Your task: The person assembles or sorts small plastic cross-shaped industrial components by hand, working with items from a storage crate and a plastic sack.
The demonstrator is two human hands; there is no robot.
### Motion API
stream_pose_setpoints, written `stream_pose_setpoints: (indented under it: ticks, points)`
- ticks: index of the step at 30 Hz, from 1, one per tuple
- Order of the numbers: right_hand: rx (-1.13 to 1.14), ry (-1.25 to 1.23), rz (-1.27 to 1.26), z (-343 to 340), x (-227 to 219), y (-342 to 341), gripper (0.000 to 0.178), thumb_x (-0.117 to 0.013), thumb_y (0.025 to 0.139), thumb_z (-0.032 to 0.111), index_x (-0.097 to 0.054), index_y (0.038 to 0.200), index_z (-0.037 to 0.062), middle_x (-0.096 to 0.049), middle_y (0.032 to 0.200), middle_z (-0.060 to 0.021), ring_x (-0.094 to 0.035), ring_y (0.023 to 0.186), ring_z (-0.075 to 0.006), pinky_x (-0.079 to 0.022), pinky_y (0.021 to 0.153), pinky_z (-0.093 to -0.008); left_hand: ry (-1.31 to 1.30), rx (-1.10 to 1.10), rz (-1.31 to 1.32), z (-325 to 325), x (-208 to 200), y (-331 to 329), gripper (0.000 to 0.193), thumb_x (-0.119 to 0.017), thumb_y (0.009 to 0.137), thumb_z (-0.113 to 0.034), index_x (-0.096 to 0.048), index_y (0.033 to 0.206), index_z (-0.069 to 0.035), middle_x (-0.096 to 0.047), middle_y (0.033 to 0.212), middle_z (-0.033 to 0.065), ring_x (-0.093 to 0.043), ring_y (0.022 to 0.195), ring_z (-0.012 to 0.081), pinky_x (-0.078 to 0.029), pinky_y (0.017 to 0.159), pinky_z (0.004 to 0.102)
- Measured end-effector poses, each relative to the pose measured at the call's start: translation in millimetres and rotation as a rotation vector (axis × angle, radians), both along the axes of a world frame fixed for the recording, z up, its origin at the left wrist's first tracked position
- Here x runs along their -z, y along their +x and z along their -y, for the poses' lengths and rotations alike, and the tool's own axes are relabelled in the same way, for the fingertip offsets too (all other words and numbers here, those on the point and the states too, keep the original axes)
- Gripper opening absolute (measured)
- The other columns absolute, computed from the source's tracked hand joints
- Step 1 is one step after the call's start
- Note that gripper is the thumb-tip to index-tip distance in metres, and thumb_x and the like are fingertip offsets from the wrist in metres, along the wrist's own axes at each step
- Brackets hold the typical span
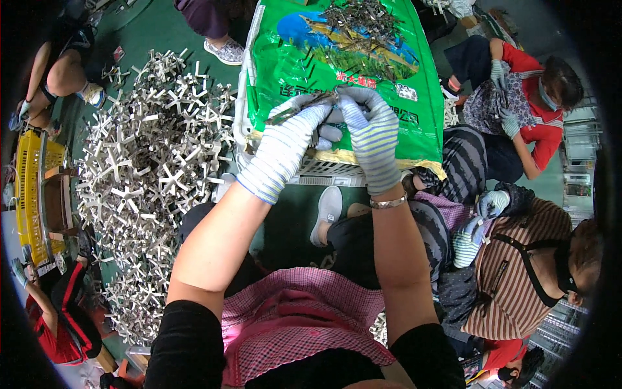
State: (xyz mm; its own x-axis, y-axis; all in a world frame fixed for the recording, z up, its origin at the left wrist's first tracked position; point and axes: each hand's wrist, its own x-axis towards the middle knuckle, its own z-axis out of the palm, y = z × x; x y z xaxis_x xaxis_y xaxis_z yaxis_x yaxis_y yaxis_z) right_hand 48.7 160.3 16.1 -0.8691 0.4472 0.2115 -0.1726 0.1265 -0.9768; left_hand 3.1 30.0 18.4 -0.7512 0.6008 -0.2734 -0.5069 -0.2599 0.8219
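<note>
Head view: white crate under green sack, dark scraps atop, hands tight around dark strips

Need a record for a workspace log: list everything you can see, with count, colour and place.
Held pieces: count unclear, dark greyish, at the left hand's fingers
Printed sack: 1, green, top centre
Crate: 1, white, under the sack
Loose strips: many, dark, on the sack's far part
Star-shaped pieces: many, whitish, heaped at left
Yellow crate: 1, yellow, left edge
Floor: 1, green, beneath
Co-workers: at least five, mixed clothing, around the edges
Apron: 1, pink checked, lower centre
Bracelet: 1, silvery, right wrist
Left hand: 1, white striped glove, over the sack
Right hand: 1, white striped glove, beside the left; grip unclear
</note>
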Motion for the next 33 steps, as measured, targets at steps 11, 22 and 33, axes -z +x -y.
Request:
stream_pose_setpoints:
  ticks: [11,22,33]
  points:
    - [0.109,-0.095,-0.013,18.2,15.0,-3.6,0.014,-0.064,0.086,0.006,-0.063,0.098,-0.0002,-0.065,0.087,-0.0041,-0.057,0.073,-0.0061,-0.049,0.066,-0.0215,0.007,-0.158,-0.062,-2.3,7.7,6.6,0.025,-0.063,0.087,-0.017,-0.061,0.109,-0.004,-0.067,0.088,0.0065,-0.064,0.063,0.0116,-0.051,0.050,0.0225]
    - [0.200,-0.203,-0.061,27.0,14.7,-5.3,0.020,-0.063,0.087,0.006,-0.056,0.104,-0.0030,-0.062,0.092,-0.0057,-0.058,0.079,-0.0083,-0.050,0.071,-0.0223,0.015,-0.186,-0.148,-3.2,8.9,13.3,0.023,-0.060,0.089,-0.015,-0.062,0.109,-0.003,-0.067,0.088,0.0060,-0.063,0.064,0.0098,-0.050,0.052,0.0207]
    - [0.128,-0.214,-0.034,6.4,6.6,-4.1,0.017,-0.059,0.089,0.006,-0.059,0.106,-0.0003,-0.064,0.094,-0.0062,-0.058,0.081,-0.0093,-0.049,0.073,-0.0231,-0.072,-0.018,-0.103,-10.0,2.8,11.3,0.024,-0.056,0.092,-0.018,-0.061,0.110,-0.004,-0.067,0.089,0.0064,-0.062,0.065,0.0098,-0.049,0.052,0.0209]
